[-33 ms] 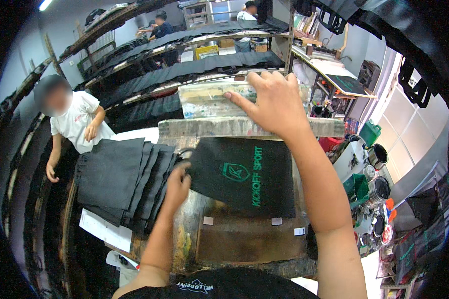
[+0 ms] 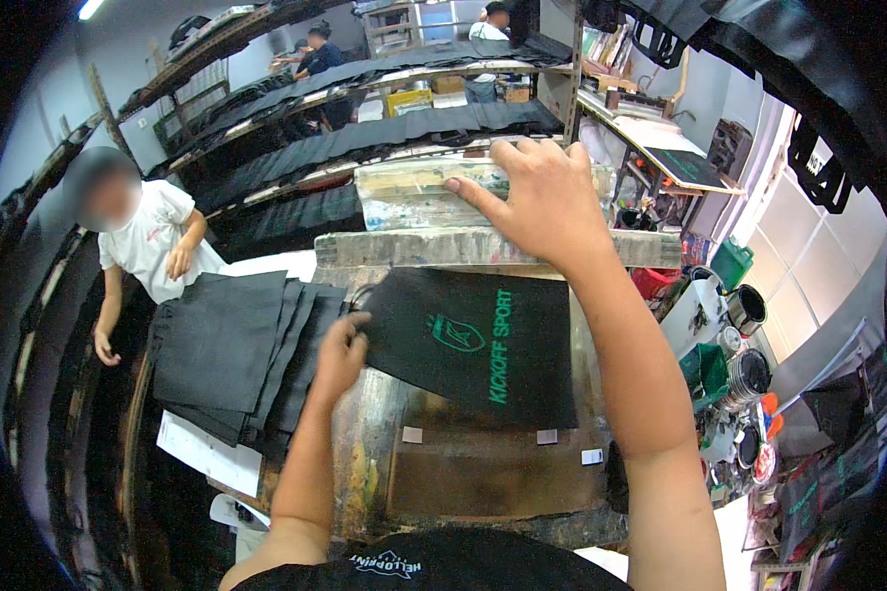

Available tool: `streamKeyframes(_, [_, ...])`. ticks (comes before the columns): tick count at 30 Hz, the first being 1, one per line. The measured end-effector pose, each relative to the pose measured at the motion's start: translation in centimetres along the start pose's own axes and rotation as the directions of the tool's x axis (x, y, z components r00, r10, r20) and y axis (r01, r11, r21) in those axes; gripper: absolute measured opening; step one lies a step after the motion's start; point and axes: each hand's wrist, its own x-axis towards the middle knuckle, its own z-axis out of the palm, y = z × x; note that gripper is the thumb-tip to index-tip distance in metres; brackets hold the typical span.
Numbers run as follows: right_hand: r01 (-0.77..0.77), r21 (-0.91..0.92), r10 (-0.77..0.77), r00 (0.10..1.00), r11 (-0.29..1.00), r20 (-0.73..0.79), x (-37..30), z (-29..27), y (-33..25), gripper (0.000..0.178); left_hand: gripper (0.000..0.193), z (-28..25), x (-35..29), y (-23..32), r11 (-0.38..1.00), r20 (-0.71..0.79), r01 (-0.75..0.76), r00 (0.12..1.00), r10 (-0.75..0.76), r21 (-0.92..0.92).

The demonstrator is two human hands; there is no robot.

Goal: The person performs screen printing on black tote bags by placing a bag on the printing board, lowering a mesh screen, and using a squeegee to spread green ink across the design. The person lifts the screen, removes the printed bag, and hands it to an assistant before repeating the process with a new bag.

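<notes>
A black fabric bag (image 2: 419, 340) with a green printed crest and green lettering lies on the dark printing board (image 2: 493, 483). My left hand (image 2: 341, 355) pinches its left edge beside the handle loop, and the cloth there bulges upward. Beyond the bag stands a raised, paint-stained printing screen frame (image 2: 414, 249). My right hand (image 2: 552, 202) reaches over it, thumb on the near face of its pale, smeared upper part and fingers curled over the top; the fingertips are hidden. Left of my left hand is an overlapping stack of plain black bags (image 2: 222, 340).
A co-worker in a white shirt (image 2: 153, 231) stands at the left. Racks of black bags (image 2: 394, 138) run across the back. Paint cans (image 2: 749, 374) and a green container (image 2: 705, 374) crowd the right side. White paper (image 2: 207, 453) sticks out under the stack.
The printed bag has shifted slightly left and its left part has lifted and buckled. My left hand has moved a little left and away from me; my right hand has barely moved.
</notes>
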Motion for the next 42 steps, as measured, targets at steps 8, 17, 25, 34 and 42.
streamKeyframes(8, [-0.020, -0.007, 0.020, 1.000, 1.000, 0.024, -0.1, -1.0, -0.8, 0.066, 0.038, -19.6, 2.0, -5.5, 0.998, -0.261, 0.020, 0.965, -0.033, -0.051])
streamKeyframes(17, [-0.013, 0.032, 0.014, 0.999, 0.999, -0.039, 0.2, -0.6, -1.4, 0.061, 0.044, -41.1, -5.4, -23.6, 0.910, -0.589, 0.357, 0.789, -0.172, 0.212])
streamKeyframes(25, [-0.056, -0.102, 0.068, 0.991, 0.993, 0.113, 0.2, -1.5, -1.5, 0.064, 0.025, -17.4, -6.2, -5.7, 0.837, -0.611, -0.079, 0.647, 0.457, 0.542])
streamKeyframes(34, [0.004, -0.055, -0.003, 1.000, 0.998, 0.029, 0.3, -1.1, -1.7, 0.061, 0.022, -4.8, -3.5, -6.6, 0.893, -0.298, -0.132, 0.913, 0.279, 0.431])
streamKeyframes(42, [-0.066, -0.046, 0.070, 0.993, 0.997, 0.100, 0.6, -1.5, -1.8, 0.064, 0.047, -13.7, -2.7, -14.9, 0.337, -0.387, 0.454, 0.888, -0.248, 0.825])
